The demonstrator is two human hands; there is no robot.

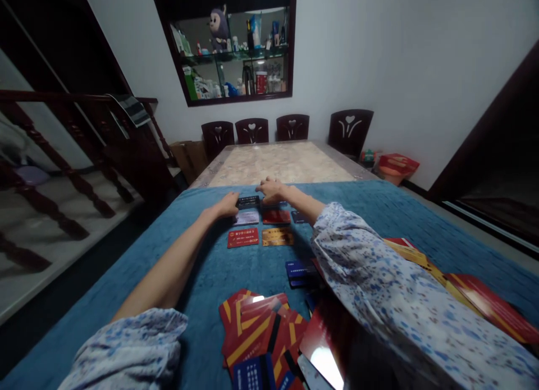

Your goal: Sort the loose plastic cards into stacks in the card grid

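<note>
My left hand [228, 204] is at the left end of a black card [249, 202], its closed fingers on that edge. To its right, my right hand [273, 191] has its fingers bent and apart, over a dark card mostly hidden beneath it. Nearer to me lie a pale card [246, 217], a red card [277, 217] and a dark blue card [298, 217], partly covered by my right forearm. The closest row holds a red card with white print [243, 237] and a gold card [277, 237].
A blue cloth [197, 300] covers the near part of the table [290, 159]. Heaped red and yellow cards [263, 334] lie close in front of me, with blue cards [301, 272] beside them. More cards [484, 300] are under and beyond my right sleeve. Chairs [251, 131] stand behind.
</note>
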